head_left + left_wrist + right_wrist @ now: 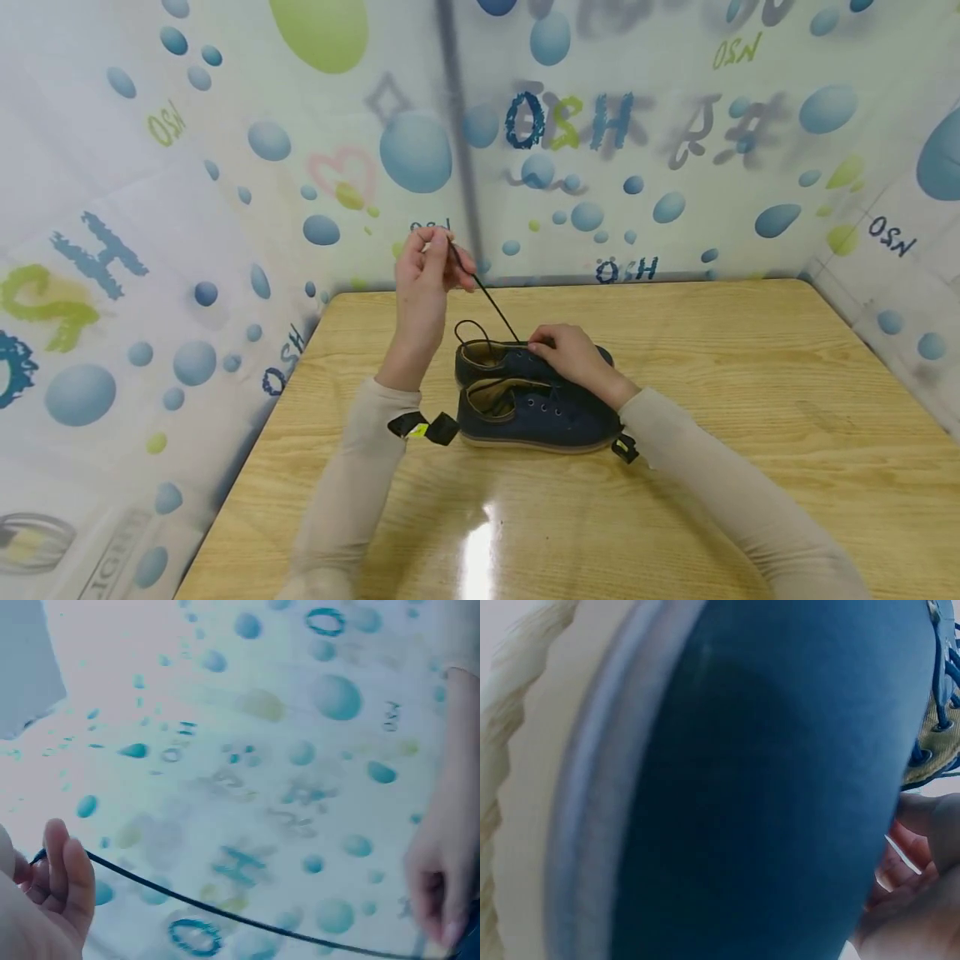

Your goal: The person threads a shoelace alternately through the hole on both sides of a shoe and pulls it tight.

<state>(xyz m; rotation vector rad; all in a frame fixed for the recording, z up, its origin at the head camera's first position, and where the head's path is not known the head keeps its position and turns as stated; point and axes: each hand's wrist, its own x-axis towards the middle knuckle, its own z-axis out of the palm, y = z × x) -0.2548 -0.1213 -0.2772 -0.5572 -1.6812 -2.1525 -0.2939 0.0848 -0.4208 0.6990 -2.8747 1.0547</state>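
Two dark blue lace-up shoes lie side by side on the table, toes to the right: a near shoe (551, 427) and a far shoe (504, 365). Raised up and left of them, my left hand (423, 279) pinches a dark shoelace (495, 306), which runs taut down to the far shoe's eyelets. My right hand (573, 357) reaches over the near shoe and grips the far shoe beside the eyelets; its fingertips are partly hidden. A slack loop of lace (471, 322) stands over the far shoe's opening. In the right wrist view, a blue shoe upper (772, 780) fills the middle.
The shoes stand on a light wooden table (720, 358). Behind and beside it hang pale curtains (660, 225) printed with drops and letters. Black straps with small devices (442, 428) sit at both wrists, close to the near shoe.
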